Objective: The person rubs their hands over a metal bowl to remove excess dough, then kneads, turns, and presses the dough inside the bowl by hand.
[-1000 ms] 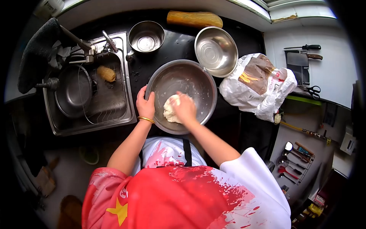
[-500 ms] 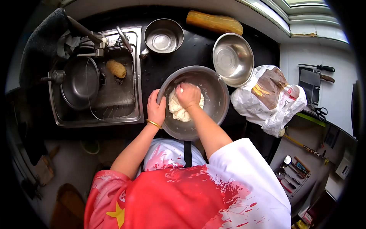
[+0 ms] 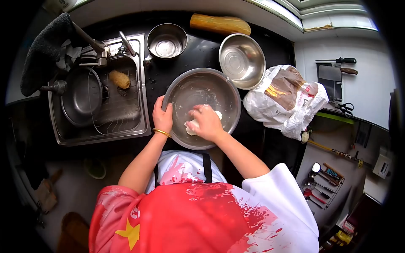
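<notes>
Dough, pale and lumpy (image 3: 191, 130), lies low inside the wide, round grey metal bowl (image 3: 227, 92), partly hidden under the right hand (image 3: 207, 122); it looks soft, pliable and perhaps tacky, best gathered from its outer edge with a broad palm. That hand is unclenched, fingers parted and loosely bent over the dough, touching it, while the left hand (image 3: 163, 119) grasps the bowl's near-left side, thumb at the rim.
</notes>
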Tool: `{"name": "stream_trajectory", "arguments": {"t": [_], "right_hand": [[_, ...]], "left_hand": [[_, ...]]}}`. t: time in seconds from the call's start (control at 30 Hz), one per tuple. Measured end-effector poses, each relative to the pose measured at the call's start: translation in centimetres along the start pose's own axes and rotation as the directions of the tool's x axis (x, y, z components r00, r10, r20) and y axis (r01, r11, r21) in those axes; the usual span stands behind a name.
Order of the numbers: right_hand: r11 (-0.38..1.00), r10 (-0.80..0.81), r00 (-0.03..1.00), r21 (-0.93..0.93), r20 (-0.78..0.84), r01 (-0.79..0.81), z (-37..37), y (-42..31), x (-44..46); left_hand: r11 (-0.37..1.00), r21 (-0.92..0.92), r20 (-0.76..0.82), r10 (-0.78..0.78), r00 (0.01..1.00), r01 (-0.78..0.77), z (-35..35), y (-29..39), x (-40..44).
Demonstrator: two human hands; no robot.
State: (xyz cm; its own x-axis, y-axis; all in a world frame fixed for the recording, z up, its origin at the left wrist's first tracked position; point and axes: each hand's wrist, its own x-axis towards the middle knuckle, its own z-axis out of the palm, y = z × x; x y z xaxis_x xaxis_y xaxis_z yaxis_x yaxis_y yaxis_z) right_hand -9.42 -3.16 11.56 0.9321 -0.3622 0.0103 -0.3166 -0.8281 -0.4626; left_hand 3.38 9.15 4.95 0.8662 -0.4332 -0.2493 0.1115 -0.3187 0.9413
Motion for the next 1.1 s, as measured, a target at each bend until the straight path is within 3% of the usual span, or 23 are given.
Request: {"name": "stream_trajectory", "arguments": {"t": [0.03, 0.1, 0.2, 0.33, 0.6, 0.67, 0.73, 0.8, 0.87, 0.9, 1.0, 1.03, 1.1], "right_hand": [[1.0, 0.001, 1.0, 0.001, 0.002, -0.001, 0.3, 0.1, -0.4], [0.929, -0.369, 0.925, 0.038, 0.093, 0.367, 0.5, 0.6, -0.8], [0.946, -0.321, 0.938, 0.002, 0.134, 0.323, 3.3, 1.6, -1.4], [0.981, -0.116, 0.991, -0.148, 0.071, 0.125, 6.4, 0.4, 2.2], [0.991, 0.06, 0.985, -0.13, 0.161, -0.039, 8.7, 1.3, 6.5], [0.991, 0.09, 0.973, -0.12, 0.212, -0.065, 8.0, 1.2, 6.6], [0.983, 0.127, 0.954, 0.094, 0.27, -0.158, 6.6, 1.2, 6.6], [0.971, 0.115, 0.944, 0.163, 0.31, -0.172, 4.4, 1.4, 5.2], [0.995, -0.08, 0.996, 0.059, 0.04, 0.077, 1.8, 1.6, 4.1], [0.99, 0.048, 0.995, 0.124, 0.089, -0.059, 0.4, 2.1, 3.8], [0.905, 0.424, 0.906, 0.049, -0.007, -0.423, 0.7, 6.0, 1.1], [0.901, 0.433, 0.902, 0.051, -0.012, -0.432, 2.0, 7.0, 0.3], [0.674, 0.709, 0.698, 0.196, 0.099, -0.712, 3.8, 8.3, -0.6]], "left_hand": [[1.0, -0.016, 0.007, -0.014, 1.0, 0.014, 0.0, -0.1, 0.0], [0.999, -0.037, 0.006, -0.008, 1.0, 0.008, 0.1, -0.1, 0.1], [1.0, -0.017, 0.013, -0.017, 1.0, 0.018, 0.2, 0.0, -0.2], [1.0, 0.009, 0.017, -0.03, 0.999, 0.03, 0.2, -0.4, 0.1], [1.0, -0.022, 0.013, -0.009, 1.0, 0.009, 0.1, -0.3, 0.3], [0.999, -0.032, 0.015, -0.007, 1.0, 0.008, 0.0, 0.0, 0.2], [0.999, -0.032, -0.024, -0.002, 1.0, 0.001, 0.0, 0.6, 0.1], [0.997, -0.06, -0.006, -0.052, 0.999, 0.051, -0.2, 0.6, -1.2], [0.98, -0.179, -0.067, -0.097, 0.993, 0.084, -0.1, -0.2, -2.7], [0.982, -0.176, -0.087, -0.089, 0.992, 0.073, -0.3, -0.5, -3.8], [0.989, -0.052, 0.015, -0.141, 0.99, 0.142, -2.2, -1.7, -4.7], [0.995, -0.014, 0.009, -0.094, 0.996, 0.094, -2.4, -3.0, -3.7], [0.993, -0.061, 0.06, -0.095, 0.994, 0.099, -1.9, -1.9, -0.9]]}}
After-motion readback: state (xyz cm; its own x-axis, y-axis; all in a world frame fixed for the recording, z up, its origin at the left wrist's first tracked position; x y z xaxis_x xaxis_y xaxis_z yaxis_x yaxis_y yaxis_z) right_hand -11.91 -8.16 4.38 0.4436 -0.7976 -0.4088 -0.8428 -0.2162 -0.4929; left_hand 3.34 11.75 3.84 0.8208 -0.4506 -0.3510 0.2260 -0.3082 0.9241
